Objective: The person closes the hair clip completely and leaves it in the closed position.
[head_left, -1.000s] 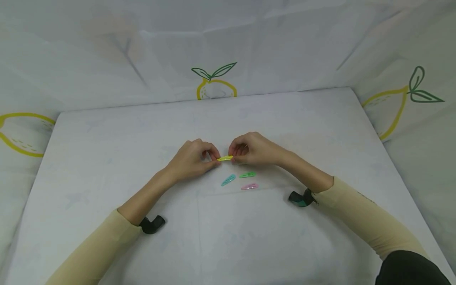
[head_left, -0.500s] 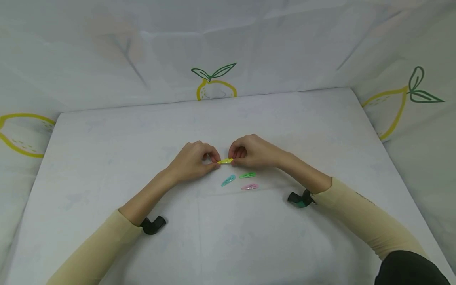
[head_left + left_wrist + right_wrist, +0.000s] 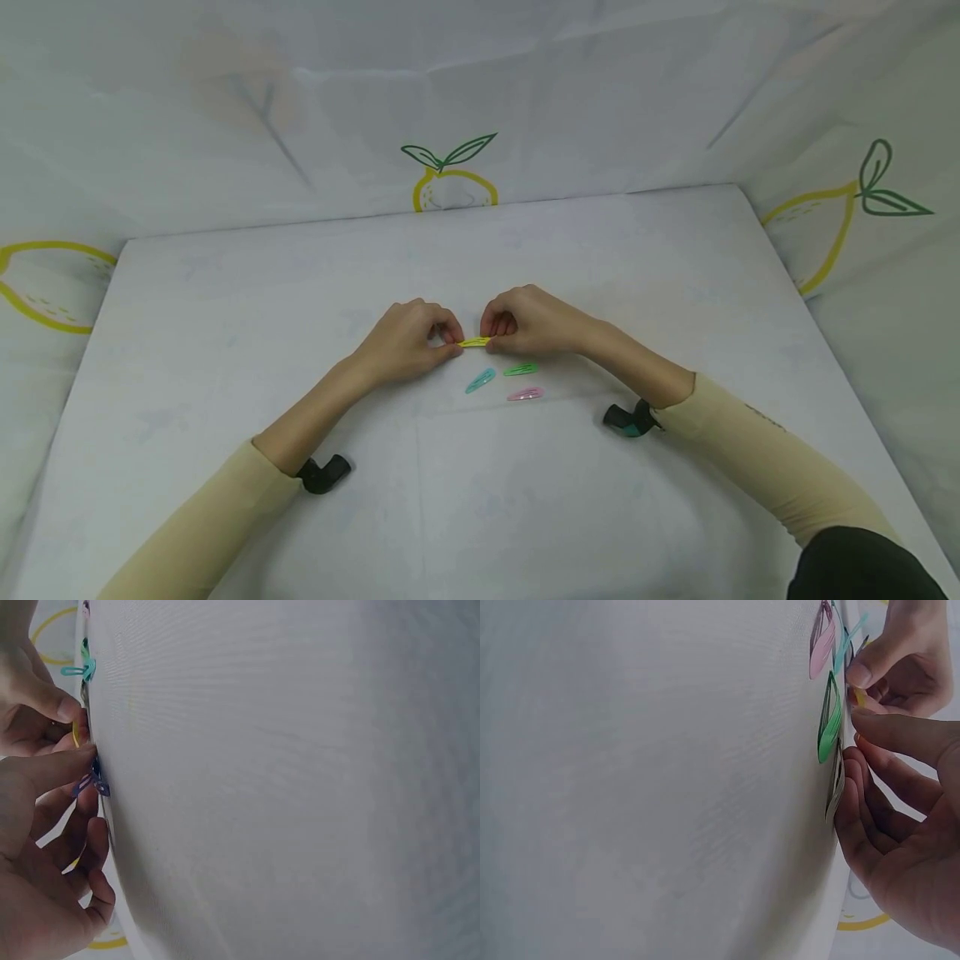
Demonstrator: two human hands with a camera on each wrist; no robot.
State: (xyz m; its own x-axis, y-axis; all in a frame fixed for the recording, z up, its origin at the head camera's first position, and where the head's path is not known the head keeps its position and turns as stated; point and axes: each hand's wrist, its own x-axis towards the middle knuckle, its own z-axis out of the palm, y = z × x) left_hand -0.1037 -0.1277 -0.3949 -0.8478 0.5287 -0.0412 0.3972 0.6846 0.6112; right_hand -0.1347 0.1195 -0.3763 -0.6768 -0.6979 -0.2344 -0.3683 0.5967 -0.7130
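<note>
A yellow snap hair clip (image 3: 474, 342) spans the gap between both hands in the head view. My left hand (image 3: 408, 340) pinches its left end between thumb and fingers, and my right hand (image 3: 536, 323) pinches the right end. Nearer the person, a teal hair clip (image 3: 480, 381), a green hair clip (image 3: 521, 369) and a pink hair clip (image 3: 526, 393) lie on the table. The left wrist view shows a dark blue hair clip (image 3: 100, 782) by the left fingers. In the right wrist view, a pale hair clip (image 3: 835, 787) lies beside the right fingers; the hands hide both clips from above.
The white-covered table (image 3: 480, 517) meets a white curtain (image 3: 585, 100) with lemon prints along its back and sides. Black wrist devices (image 3: 324, 474) stick out from both cuffs close over the table.
Both hands have lowered slightly toward the person, carrying the yellow hair clip with them. It has turned a little between the fingers. The clips on the table stay put.
</note>
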